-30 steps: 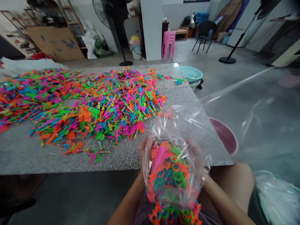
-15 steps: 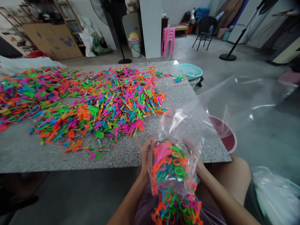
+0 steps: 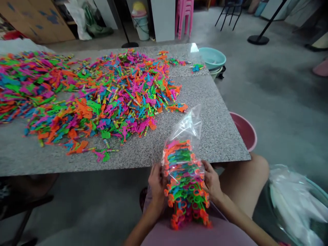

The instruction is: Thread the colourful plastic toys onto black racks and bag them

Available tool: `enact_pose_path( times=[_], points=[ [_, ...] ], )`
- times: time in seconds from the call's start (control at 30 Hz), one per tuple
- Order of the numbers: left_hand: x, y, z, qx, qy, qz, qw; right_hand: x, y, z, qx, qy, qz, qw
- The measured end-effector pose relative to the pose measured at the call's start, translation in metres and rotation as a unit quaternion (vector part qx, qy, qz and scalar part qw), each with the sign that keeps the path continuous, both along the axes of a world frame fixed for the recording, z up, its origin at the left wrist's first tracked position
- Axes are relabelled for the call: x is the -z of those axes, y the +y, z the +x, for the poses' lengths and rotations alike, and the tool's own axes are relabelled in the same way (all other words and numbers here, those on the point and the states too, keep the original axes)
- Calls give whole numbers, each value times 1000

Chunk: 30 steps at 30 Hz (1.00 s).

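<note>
A clear plastic bag (image 3: pixel 190 123) is drawn over the upper part of a thick bundle of small plastic toys (image 3: pixel 188 193) in orange, green, blue and pink. The bundle stands at my lap, against the table's front edge, with rings showing on its lower part. My left hand (image 3: pixel 156 181) is closed on the bag's left side, pressed to the toys. On the opposite side my right hand (image 3: pixel 212 181) grips the bag, thumb toward the bundle. The bag's far end, partly collapsed, lies over the tabletop. Fingertips of both hands are partly hidden.
A big heap of similar loose toys (image 3: pixel 128 99) covers the left and middle of the speckled stone table (image 3: pixel 212 136). Beyond its right edge stand a pink basin (image 3: pixel 244 133) and a light blue basin (image 3: pixel 212 58). A tub of plastic bags (image 3: pixel 294 201) is at lower right.
The bag, billowing out to the right before, is now pulled down narrow over the toys. Both hands have moved lower along the bundle's sides. The view has tilted down.
</note>
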<state>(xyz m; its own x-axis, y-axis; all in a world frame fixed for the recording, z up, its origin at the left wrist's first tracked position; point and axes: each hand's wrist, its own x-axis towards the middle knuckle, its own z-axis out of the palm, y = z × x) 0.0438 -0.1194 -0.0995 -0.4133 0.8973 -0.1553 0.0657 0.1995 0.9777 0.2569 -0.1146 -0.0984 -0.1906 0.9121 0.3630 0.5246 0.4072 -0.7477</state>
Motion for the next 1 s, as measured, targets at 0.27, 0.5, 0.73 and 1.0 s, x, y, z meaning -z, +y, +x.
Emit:
enact_pose_path(
  times=[0.27, 0.5, 0.73, 1.0],
  points=[
    [-19, -17, -16, 95, 230, 166, 954, -16, 8, 10, 79, 27, 119, 989],
    [-30, -32, -19, 106, 337, 217, 910, -34, -4, 27, -71, -104, 238, 963],
    [-46, -33, -36, 229, 362, 281, 859, -33, -29, 45, -132, -184, 250, 942],
    [-50, -27, -26, 159, 408, 319, 841, -41, -29, 23, -85, -155, 191, 966]
  ],
)
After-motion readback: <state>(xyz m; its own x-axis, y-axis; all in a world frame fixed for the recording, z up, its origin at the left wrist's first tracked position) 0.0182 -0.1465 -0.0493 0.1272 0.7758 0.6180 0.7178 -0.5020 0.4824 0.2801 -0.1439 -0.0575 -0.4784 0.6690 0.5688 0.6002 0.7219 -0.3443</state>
